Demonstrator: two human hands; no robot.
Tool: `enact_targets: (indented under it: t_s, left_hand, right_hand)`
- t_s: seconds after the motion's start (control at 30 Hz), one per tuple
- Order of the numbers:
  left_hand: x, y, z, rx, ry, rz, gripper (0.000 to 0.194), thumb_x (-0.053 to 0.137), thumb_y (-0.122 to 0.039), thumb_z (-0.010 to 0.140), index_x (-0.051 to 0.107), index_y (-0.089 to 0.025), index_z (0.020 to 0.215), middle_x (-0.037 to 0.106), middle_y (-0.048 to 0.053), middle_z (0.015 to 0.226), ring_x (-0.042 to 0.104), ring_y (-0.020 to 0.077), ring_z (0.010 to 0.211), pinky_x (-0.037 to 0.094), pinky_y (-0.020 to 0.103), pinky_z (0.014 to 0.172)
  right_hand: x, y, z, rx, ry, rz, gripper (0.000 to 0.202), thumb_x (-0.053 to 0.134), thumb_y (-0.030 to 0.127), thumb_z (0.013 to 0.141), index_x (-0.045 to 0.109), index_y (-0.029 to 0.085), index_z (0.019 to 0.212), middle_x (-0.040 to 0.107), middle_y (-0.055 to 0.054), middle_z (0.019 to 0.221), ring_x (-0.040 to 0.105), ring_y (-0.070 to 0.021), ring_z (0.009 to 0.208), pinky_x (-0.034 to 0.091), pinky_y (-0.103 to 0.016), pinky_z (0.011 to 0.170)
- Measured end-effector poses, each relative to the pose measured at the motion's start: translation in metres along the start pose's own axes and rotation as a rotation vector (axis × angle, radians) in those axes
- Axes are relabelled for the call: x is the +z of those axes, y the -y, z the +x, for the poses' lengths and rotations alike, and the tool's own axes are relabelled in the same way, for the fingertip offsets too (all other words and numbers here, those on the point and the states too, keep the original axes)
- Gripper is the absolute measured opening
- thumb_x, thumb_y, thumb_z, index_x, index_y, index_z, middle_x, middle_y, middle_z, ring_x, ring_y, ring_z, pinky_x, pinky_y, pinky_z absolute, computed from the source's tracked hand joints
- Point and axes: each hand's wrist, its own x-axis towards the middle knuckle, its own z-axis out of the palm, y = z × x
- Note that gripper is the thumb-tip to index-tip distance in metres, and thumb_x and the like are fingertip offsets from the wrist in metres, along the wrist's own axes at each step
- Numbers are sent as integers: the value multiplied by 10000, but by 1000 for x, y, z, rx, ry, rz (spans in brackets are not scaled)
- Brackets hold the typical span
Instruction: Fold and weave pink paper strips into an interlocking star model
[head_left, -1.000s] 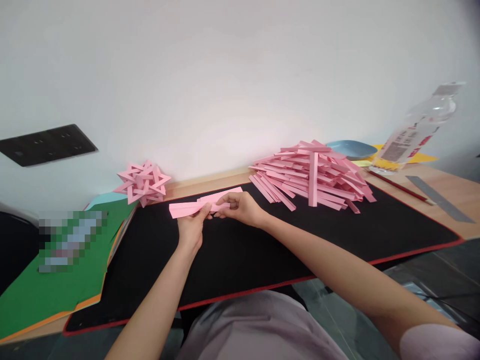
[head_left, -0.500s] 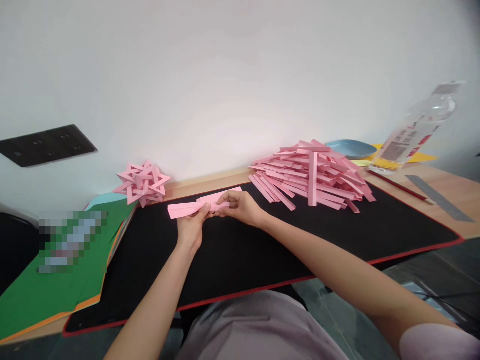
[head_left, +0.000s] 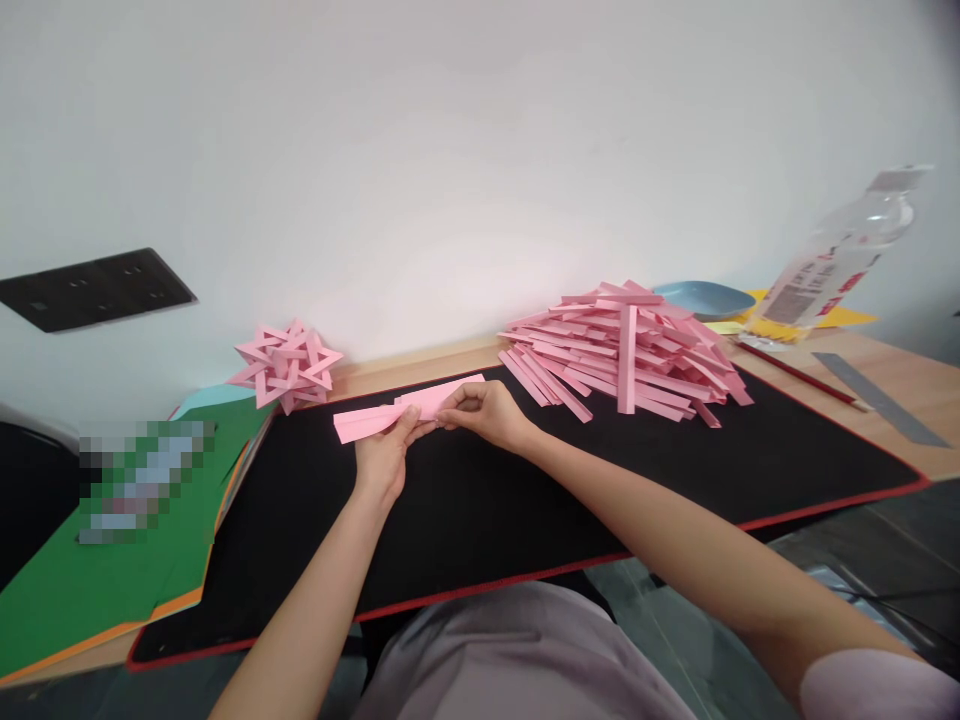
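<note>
Pink folded paper strips [head_left: 367, 421] are joined or overlapped between my hands, above the black mat. My left hand [head_left: 384, 450] is closed on them from below, its thumb pressing on the top near the middle. My right hand [head_left: 487, 412] pinches the near edge at the right part, with its fingers curled. Part of the paper is hidden behind my right fingers. A pink paper star ball [head_left: 286, 366] rests behind and left of my hands. To the right lies a big pile of folded pink strips [head_left: 600, 345].
A black mat [head_left: 480, 510] with a red edge covers much of the wooden table. Green paper sheets [head_left: 157, 570] lie at left. At right are a blue dish [head_left: 701, 298], a clear bottle [head_left: 832, 255], a pencil [head_left: 802, 374] and a metal ruler [head_left: 877, 398]. A wall socket [head_left: 97, 290] is at left.
My right fingers have shifted slightly down along the paper. A flap that stuck out over them no longer shows, and more of the right strip's face is visible. My left hand stays put.
</note>
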Motion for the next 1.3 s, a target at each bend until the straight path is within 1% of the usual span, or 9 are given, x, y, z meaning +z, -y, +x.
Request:
enact_targets:
  t_s: [0.1,0.33,0.6,0.67,0.73,0.83,0.97,1.13,1.3]
  left_hand:
    - [0,-1,0,-1,5,-12,299,790,-155,489,569,-123,688,612,-8,665,627,173,688,562,414,672]
    - [0,0,0,13,8,-11,305,796,-174,483,557,-125,667,597,-18,655,625,164,665,566,396,656]
    - [-3,-2,2,-23,39,42,301,799,-223,494,548,-125,629,599,-11,644,615,131,603,557,290,582]
    - [-4,-2,2,-33,40,66,297,795,-234,502,555,-123,636,605,-2,654,613,133,606,547,278,565]
    - [-4,-1,2,-38,38,87,298,795,-237,501,553,-122,632,603,0,662,615,138,635,543,276,582]
    - [-3,-1,0,-56,55,105,292,796,-230,495,561,-121,631,599,0,673,610,135,666,534,265,608]
    - [-1,-2,-2,-96,77,121,273,793,-218,498,587,-113,645,604,12,677,602,129,649,516,247,581]
    - [-1,-1,-2,-105,40,130,291,806,-211,462,597,-105,634,608,15,646,596,128,600,497,243,544]
    - [-3,2,-1,-123,20,180,307,809,-222,460,630,-86,670,641,47,653,605,145,598,483,250,538]
  right_hand:
    - [0,2,0,9,-7,-7,321,733,373,578,620,101,704,648,-48,620,630,-143,607,519,-270,613]
    - [1,5,0,-1,-11,-12,297,724,361,593,606,109,696,645,-40,605,636,-146,600,525,-275,611]
    - [4,1,1,-58,-23,-7,271,708,329,621,565,111,692,628,-47,620,629,-142,594,513,-269,602]
    - [4,-1,1,-57,-12,-2,285,704,329,628,540,123,735,617,-33,630,624,-137,581,509,-264,586]
    - [3,-3,1,-74,-8,-7,345,709,320,623,513,140,843,607,-14,669,616,-127,568,501,-254,562]
    - [2,-6,0,-128,-4,-96,430,710,302,618,496,164,965,603,-11,758,610,-116,613,489,-236,573]
    - [1,-7,-1,-176,-7,-232,292,671,313,654,566,148,870,616,-41,825,596,-130,730,469,-224,623]
    - [2,-1,-2,-162,17,-294,210,642,294,669,605,137,803,620,-20,735,553,-109,627,422,-202,550]
    - [2,2,-3,-141,11,-295,222,659,301,647,614,125,774,616,-20,707,549,-112,628,418,-202,559]
